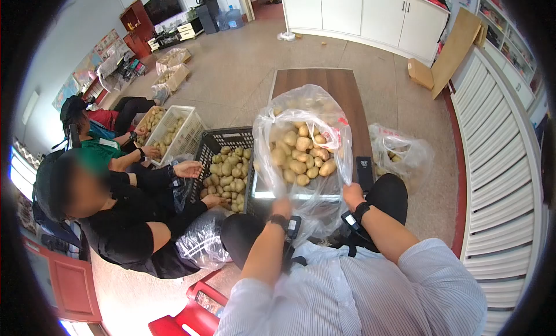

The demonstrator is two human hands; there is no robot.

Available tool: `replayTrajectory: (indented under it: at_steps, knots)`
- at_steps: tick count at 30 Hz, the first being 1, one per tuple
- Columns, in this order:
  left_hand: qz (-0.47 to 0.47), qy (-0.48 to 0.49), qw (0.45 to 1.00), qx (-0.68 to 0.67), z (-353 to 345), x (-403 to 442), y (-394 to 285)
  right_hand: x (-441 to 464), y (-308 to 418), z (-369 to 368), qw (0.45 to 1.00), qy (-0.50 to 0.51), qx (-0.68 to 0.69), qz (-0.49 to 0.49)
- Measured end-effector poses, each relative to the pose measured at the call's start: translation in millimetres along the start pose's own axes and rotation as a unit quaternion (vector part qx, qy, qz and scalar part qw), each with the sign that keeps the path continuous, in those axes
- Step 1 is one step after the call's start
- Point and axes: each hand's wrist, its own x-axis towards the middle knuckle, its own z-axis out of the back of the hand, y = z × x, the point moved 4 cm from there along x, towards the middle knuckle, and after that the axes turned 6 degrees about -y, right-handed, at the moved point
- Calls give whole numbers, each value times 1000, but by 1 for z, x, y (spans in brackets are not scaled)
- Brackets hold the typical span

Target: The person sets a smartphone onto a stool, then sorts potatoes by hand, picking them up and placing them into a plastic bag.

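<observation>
A transparent plastic bag full of potatoes stands with its mouth wide in front of me, on a brown table. My left hand is closed on the near left edge of the bag. On the near right edge, my right hand is also closed, pulling the plastic taut. Potatoes show through the bag's mouth; part of them lies behind the film. Beside my right hand, a phone with a lit screen lies on the table.
A black crate of potatoes stands left of the table, with a co-worker's hand over it. A white crate and other seated people are farther left. Another bag lies right of the table, near a white radiator.
</observation>
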Motion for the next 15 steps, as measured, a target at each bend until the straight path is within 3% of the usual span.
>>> replayTrajectory:
  at_steps: [1, 3, 4, 7, 8, 11, 13, 14, 15]
  knots:
    - [119, -36, 975, -184, -37, 12, 28, 1, -1, 0, 1000, -13, 25, 6]
    - [235, -69, 901, -359, -54, 9, 41, -4, 5, 7, 999, -25, 21, -15]
    - [235, -70, 919, -309, -38, 6, 36, -8, 11, 12, 999, -38, 21, -34]
    - [245, -92, 901, -347, -30, 4, 37, -18, 27, 25, 995, -56, 5, -80]
    - [324, -102, 862, -376, -11, -2, 26, -24, 37, 32, 995, -54, 3, -79]
    - [438, -139, 782, -420, 36, -20, 5, -37, 62, 48, 993, -119, -15, -11]
    - [473, -166, 748, -436, 69, -31, -10, -40, 78, 54, 949, -238, -26, 204]
    - [480, -211, 746, -412, 91, -37, -19, -43, 84, 57, 949, -239, -25, 204]
    - [486, -255, 741, -386, 107, -42, -25, -52, 100, 62, 938, -217, -37, 267]
